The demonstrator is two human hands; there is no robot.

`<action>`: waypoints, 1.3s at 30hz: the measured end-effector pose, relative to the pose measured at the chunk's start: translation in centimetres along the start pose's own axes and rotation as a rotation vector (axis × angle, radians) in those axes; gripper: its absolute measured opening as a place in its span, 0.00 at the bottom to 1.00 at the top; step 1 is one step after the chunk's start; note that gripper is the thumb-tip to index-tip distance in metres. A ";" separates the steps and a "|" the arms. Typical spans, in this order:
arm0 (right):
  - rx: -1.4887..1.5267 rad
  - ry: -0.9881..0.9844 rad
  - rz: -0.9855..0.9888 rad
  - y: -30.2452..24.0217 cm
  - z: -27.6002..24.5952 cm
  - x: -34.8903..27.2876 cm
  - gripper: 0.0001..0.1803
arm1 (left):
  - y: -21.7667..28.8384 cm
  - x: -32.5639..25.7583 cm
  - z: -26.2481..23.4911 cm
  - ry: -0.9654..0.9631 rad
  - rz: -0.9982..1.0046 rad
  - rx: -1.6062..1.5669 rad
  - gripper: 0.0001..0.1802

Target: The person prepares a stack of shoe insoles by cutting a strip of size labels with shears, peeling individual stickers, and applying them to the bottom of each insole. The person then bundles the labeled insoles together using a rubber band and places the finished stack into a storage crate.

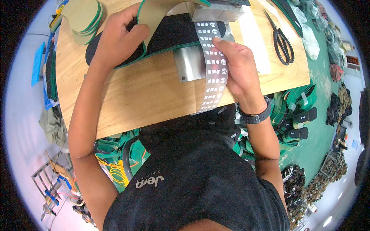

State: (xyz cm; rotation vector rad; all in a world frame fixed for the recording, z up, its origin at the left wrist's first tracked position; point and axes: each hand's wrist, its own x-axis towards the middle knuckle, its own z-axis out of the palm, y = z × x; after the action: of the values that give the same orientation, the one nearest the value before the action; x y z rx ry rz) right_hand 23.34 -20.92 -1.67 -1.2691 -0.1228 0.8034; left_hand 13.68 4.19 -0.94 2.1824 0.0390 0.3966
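The left grip [122, 40] was closed on a bent, green-edged beige insole [155, 18] above the wooden desk [146, 100]; the right grip [239, 63] pinched a curving translucent label strip [213, 73] across a matte black insole [169, 32].

Left forearm [85, 104] extends forward; left hand [122, 40] grips, digits [140, 33] curled. Right forearm [265, 138] angles inward; right hand [239, 63] pinches, one digit [222, 44], apparently the thumb, extended uppermost.
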 end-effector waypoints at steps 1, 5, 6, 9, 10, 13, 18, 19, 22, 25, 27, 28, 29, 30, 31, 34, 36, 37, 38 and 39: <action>0.003 -0.011 -0.001 0.0 0.0 0.0 0.13 | -0.3 -0.1 -0.1 0.007 -0.016 0.000 0.17; 0.006 0.019 0.027 -0.2 0.3 -0.1 0.13 | 0.0 -0.2 0.0 0.029 0.030 0.153 0.16; -0.002 0.033 0.037 -0.2 0.4 -0.1 0.13 | 0.1 -0.3 -0.1 0.012 0.023 0.132 0.15; -0.025 0.066 0.024 0.0 0.5 -0.5 0.13 | 0.3 -0.5 -0.1 -0.033 -0.022 0.121 0.13; -0.029 0.073 0.012 0.2 0.6 -0.4 0.13 | 0.3 -0.5 -0.1 -0.047 -0.040 0.131 0.13; -0.043 0.031 -0.016 0.0 0.4 0.2 0.13 | 1.2 0.1 0.6 -0.017 0.006 0.060 0.13; -0.049 0.025 -0.038 0.5 0.3 0.2 0.14 | 3.0 0.0 1.8 -0.061 -0.116 0.118 0.25; -0.045 0.018 -0.051 0.5 0.3 0.2 0.14 | 3.6 0.0 2.2 -0.055 -0.105 0.230 0.30; 0.012 0.039 -0.055 -0.1 0.7 -0.6 0.13 | 3.9 0.3 2.8 -0.017 0.011 0.368 0.38; -0.093 -0.017 -0.132 0.5 0.2 -0.2 0.12 | 4.1 0.3 2.4 -0.045 0.043 0.385 0.31; -0.123 0.023 -0.195 1.2 -0.4 -0.5 0.11 | 4.6 0.3 1.8 -0.167 -0.154 0.361 0.40; -0.143 0.042 -0.227 1.2 -0.5 -0.6 0.11 | 4.2 0.3 1.6 -0.160 -0.113 0.332 0.39; -0.030 0.108 -0.187 1.0 -0.5 -1.3 0.10 | 3.6 0.4 1.6 -0.153 -0.074 0.303 0.37; 0.013 0.180 -0.204 0.6 -0.7 -1.9 0.10 | 3.4 0.3 1.6 -0.137 -0.038 0.274 0.35; 0.058 0.251 -0.220 0.2 -1.1 -2.3 0.10 | 3.4 0.2 1.4 -0.129 -0.051 0.253 0.32; 0.179 0.368 -0.260 -0.7 -2.2 -2.0 0.10 | 3.2 0.2 1.1 -0.088 -0.031 0.182 0.24; 0.219 0.350 -0.220 -1.0 -1.8 -1.3 0.10 | 2.3 0.3 0.6 -0.021 0.048 0.131 0.20; 0.158 0.281 -0.193 -0.8 -1.5 -1.0 0.09 | 2.9 -0.1 0.4 0.005 -0.172 -0.002 0.20; 0.097 0.212 -0.166 -0.6 -1.2 -0.7 0.09 | 2.8 0.0 0.4 0.045 -0.162 -0.130 0.19; 0.119 0.125 -0.082 -0.8 -0.4 -0.6 0.09 | 2.5 -0.1 0.5 0.086 -0.155 -0.259 0.18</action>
State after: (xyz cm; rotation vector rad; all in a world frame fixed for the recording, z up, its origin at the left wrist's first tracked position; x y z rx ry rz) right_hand 23.42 -21.62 -0.90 -1.1902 -0.0257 0.6497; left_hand 13.46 2.24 0.73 1.8918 0.1925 0.3843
